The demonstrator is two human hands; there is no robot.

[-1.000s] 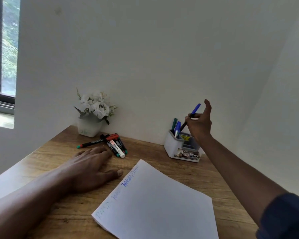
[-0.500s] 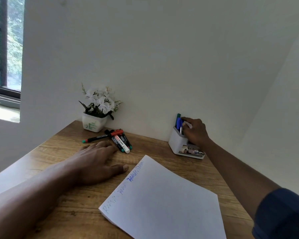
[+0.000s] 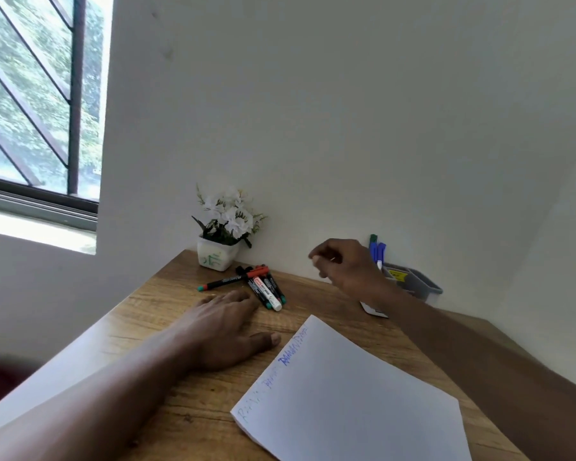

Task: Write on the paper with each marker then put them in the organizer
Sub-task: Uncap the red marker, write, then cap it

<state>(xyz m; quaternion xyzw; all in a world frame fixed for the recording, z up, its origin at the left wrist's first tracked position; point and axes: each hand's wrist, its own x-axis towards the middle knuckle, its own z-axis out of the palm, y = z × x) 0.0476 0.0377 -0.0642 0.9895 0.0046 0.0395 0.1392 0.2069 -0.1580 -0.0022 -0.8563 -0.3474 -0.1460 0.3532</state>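
Observation:
A white sheet of paper (image 3: 356, 390) lies on the wooden desk (image 3: 167, 311), with green and blue scribbles along its left edge. My left hand (image 3: 223, 327) rests flat on the desk beside it, fingers spread. Just beyond its fingertips lies a small pile of markers (image 3: 263, 286), one with a red cap. My right hand (image 3: 343, 264) hovers above the desk with fingers loosely curled and nothing in it, left of the white and grey organizer (image 3: 416, 284). Blue and green markers (image 3: 378, 251) stand upright in the organizer, partly hidden by my hand.
A white pot of white flowers (image 3: 225, 227) stands against the wall at the desk's back left. A window (image 3: 37, 104) is on the far left. White walls close off the desk at the back and right.
My right hand held a blue marker above the organizer, pushed it in, and has now let go and drawn back to the left. My left hand stayed flat.

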